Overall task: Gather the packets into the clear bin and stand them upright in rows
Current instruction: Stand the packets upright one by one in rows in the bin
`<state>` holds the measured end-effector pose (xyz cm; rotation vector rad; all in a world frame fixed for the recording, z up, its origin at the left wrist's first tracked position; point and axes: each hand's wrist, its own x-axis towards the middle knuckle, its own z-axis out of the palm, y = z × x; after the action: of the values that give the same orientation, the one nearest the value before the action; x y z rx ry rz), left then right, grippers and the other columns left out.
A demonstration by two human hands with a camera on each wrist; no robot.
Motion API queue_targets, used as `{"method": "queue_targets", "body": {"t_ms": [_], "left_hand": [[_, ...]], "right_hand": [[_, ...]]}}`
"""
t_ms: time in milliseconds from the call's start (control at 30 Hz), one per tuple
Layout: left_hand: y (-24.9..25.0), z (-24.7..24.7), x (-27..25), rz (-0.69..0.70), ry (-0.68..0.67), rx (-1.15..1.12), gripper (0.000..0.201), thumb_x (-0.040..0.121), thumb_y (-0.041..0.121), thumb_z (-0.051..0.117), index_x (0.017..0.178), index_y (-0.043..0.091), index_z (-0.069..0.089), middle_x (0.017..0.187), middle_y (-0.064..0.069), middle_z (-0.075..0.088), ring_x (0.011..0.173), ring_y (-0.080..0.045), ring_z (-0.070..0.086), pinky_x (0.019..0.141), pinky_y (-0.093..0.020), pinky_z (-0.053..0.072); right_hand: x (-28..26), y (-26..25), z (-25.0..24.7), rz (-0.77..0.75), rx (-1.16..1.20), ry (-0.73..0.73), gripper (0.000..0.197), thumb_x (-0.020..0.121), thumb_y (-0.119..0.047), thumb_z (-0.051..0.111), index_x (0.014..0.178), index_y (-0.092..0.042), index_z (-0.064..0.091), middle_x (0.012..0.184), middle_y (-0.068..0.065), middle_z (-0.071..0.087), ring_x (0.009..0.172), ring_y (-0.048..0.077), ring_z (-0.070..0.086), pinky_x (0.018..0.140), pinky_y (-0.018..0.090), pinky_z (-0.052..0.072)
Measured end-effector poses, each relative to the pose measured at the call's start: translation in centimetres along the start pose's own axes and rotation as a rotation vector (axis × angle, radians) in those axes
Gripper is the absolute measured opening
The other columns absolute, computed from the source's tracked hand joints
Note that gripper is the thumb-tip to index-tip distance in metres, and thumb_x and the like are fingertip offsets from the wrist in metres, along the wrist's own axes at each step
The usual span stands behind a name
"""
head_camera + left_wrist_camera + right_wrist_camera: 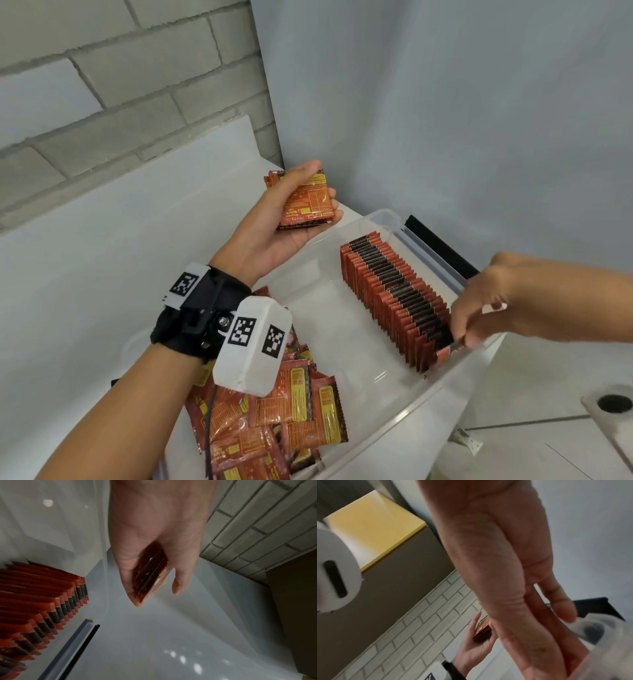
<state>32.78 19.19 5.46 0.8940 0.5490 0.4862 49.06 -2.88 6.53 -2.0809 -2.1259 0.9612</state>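
Note:
My left hand [322,192] is raised over the far left corner of the clear bin [387,219] and grips a small stack of orange-red packets [305,205]. The left wrist view shows that stack [150,577] edge-on between thumb and fingers of the left hand [157,597]. A long row of upright packets [397,301] [42,601] stands along the bin's right side. At the row's near end my right hand [459,337] [556,642] pinches a packet [443,354] between thumb and nearly straight fingers. A loose pile of packets [274,421] lies at the bin's near left, partly hidden by my wrist camera.
The bin sits on a white counter [102,274] in a corner between a grey brick wall [120,85] and a smooth pale wall. A black strip [442,246] runs behind the bin's right rim. A dark round hole [613,402] shows lower right.

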Motion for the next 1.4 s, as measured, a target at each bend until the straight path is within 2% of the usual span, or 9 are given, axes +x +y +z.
{"method": "queue_targets", "body": {"t_ms": [133, 333, 467, 667, 867, 967, 1100, 1267, 1400], "left_hand": [[-0.1, -0.1, 0.1, -0.008, 0.015, 0.004, 0.023, 0.090, 0.022, 0.062, 0.110, 0.012, 0.061, 0.082, -0.012, 0.067, 0.078, -0.021, 0.065, 0.072, -0.034, 0.057], [-0.1, -0.1, 0.1, -0.003, 0.000, 0.009, 0.024, 0.090, 0.022, 0.062, 0.111, 0.012, 0.060, 0.081, -0.011, 0.067, 0.076, -0.021, 0.064, 0.072, -0.033, 0.057], [-0.1, -0.2, 0.2, -0.008, -0.001, 0.006, 0.026, 0.089, 0.022, 0.062, 0.113, 0.012, 0.059, 0.083, -0.012, 0.066, 0.078, -0.021, 0.064, 0.071, -0.033, 0.057], [-0.3, -0.4, 0.5, -0.005, -0.004, -0.044, 0.022, 0.091, 0.012, 0.056, 0.111, 0.012, 0.064, 0.097, -0.016, 0.059, 0.081, -0.024, 0.063, 0.072, -0.035, 0.057], [-0.4, -0.6, 0.6, -0.003, -0.022, -0.043, 0.029, 0.092, 0.004, 0.050, 0.117, 0.013, 0.062, 0.091, -0.014, 0.062, 0.080, -0.024, 0.066, 0.070, -0.036, 0.058], [-0.5, -0.6, 0.6, -0.008, -0.044, -0.004, 0.029, 0.092, 0.003, 0.050, 0.117, 0.013, 0.061, 0.084, -0.012, 0.068, 0.079, -0.023, 0.068, 0.072, -0.038, 0.059], [-0.6, -0.6, 0.5, 0.010, -0.107, 0.083, 0.031, 0.091, 0.003, 0.050, 0.108, 0.023, 0.066, 0.092, -0.005, 0.068, 0.083, -0.018, 0.067, 0.079, -0.038, 0.058], [-0.5, -0.5, 0.3, 0.026, -0.196, 0.152, 0.034, 0.082, 0.005, 0.058, 0.105, 0.028, 0.066, 0.098, 0.001, 0.068, 0.084, -0.014, 0.069, 0.073, -0.031, 0.058], [-0.7, -0.4, 0.1, 0.037, -0.277, 0.138, 0.038, 0.077, 0.004, 0.061, 0.109, 0.024, 0.063, 0.095, -0.001, 0.071, 0.087, -0.018, 0.069, 0.072, -0.032, 0.059]], "right_hand": [[0.7, 0.9, 1.4, -0.117, -0.267, 0.078, 0.017, 0.084, -0.030, 0.073, 0.095, -0.042, 0.070, 0.075, -0.029, 0.040, 0.087, -0.004, 0.040, 0.065, 0.016, 0.040], [1.0, 1.9, 1.8, -0.208, -0.261, 0.073, 0.035, 0.064, -0.030, 0.085, 0.091, -0.043, 0.066, 0.063, -0.038, 0.035, 0.094, -0.009, 0.034, 0.053, 0.015, 0.035], [1.2, 1.7, 1.7, -0.238, -0.318, 0.065, 0.023, 0.057, -0.034, 0.084, 0.075, -0.039, 0.070, 0.061, -0.037, 0.025, 0.097, -0.012, 0.031, 0.051, 0.011, 0.026], [1.5, 1.5, 1.4, -0.300, -0.431, 0.082, 0.021, 0.058, -0.035, 0.089, 0.066, -0.039, 0.070, 0.056, -0.032, 0.040, 0.076, 0.001, 0.014, 0.052, 0.013, 0.029], [1.5, 2.3, 1.0, -0.285, -0.426, 0.100, 0.011, 0.073, -0.027, 0.068, 0.072, -0.037, 0.071, 0.059, -0.030, 0.050, 0.085, -0.006, 0.027, 0.052, 0.012, 0.025], [1.4, 2.3, -0.3, -0.162, -0.266, 0.044, 0.020, 0.088, -0.025, 0.068, 0.094, -0.043, 0.072, 0.075, -0.034, 0.053, 0.096, -0.009, 0.036, 0.065, 0.010, 0.037], [1.9, 0.7, -2.2, -0.031, -0.064, 0.163, 0.015, 0.088, -0.036, 0.065, 0.095, -0.048, 0.071, 0.087, -0.032, 0.059, 0.092, -0.005, 0.052, 0.070, 0.012, 0.041], [4.5, -2.0, -2.8, 0.035, 0.273, 0.452, 0.028, 0.081, -0.048, 0.065, 0.103, -0.032, 0.067, 0.077, -0.018, 0.069, 0.074, -0.005, 0.062, 0.068, 0.010, 0.043], [6.3, -3.5, -2.5, 0.067, 0.539, 0.531, 0.050, 0.072, -0.054, 0.063, 0.112, -0.024, 0.061, 0.081, -0.008, 0.072, 0.074, 0.005, 0.069, 0.077, 0.026, 0.055]]}}
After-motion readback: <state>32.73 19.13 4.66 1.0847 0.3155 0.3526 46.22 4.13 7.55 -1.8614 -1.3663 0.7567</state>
